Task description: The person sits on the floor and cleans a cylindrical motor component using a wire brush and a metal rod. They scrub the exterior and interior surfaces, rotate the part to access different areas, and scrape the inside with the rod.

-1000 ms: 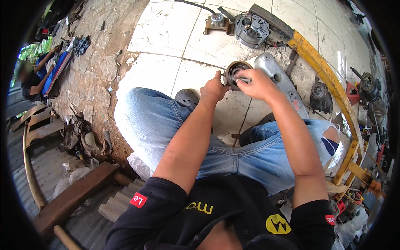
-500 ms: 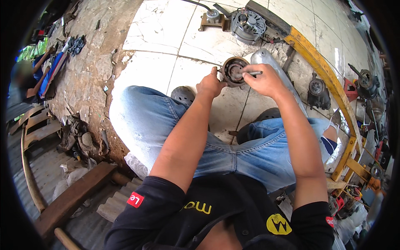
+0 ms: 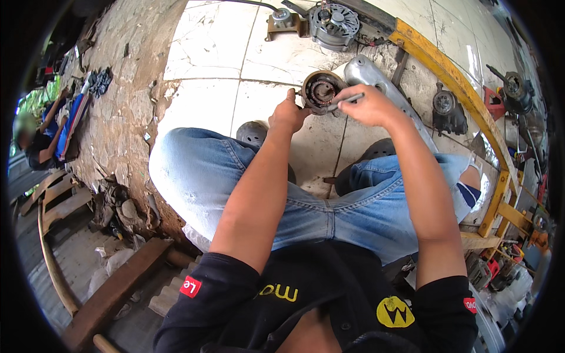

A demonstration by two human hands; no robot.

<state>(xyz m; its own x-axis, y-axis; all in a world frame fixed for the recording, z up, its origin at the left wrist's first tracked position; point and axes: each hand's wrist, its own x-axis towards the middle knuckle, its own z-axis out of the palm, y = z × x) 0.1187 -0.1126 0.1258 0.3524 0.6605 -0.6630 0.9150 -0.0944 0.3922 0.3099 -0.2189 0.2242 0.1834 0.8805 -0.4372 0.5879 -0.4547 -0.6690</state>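
Note:
A round brown metal housing point(image 3: 307, 88) with a ring of copper windings inside stands open-side up on the tiles, tilted slightly toward me. My left hand point(image 3: 288, 114) grips its left lower edge, thumb raised along the side. In my right hand point(image 3: 372, 106) is a slim grey rod-shaped tool point(image 3: 352, 99), pinched like a pen. Its tip is at the housing's lower right rim. Whether the tip touches the metal I cannot tell. Just right of the housing lies a long silvery metal casing point(image 3: 368, 73).
Beyond the housing sit an alternator-like part point(image 3: 334, 26) and a bracketed metal piece point(image 3: 283, 20). A curved yellow metal frame point(image 3: 450, 73) arcs along the right, with a dark motor part point(image 3: 446, 109) inside it. At the left, a wooden beam point(image 3: 115, 294) lies near another person point(image 3: 44, 138).
My right hand and the tool have shifted from over the housing's middle to its lower right rim, showing more of the inside. The left hand keeps its hold. The whole view has shifted slightly.

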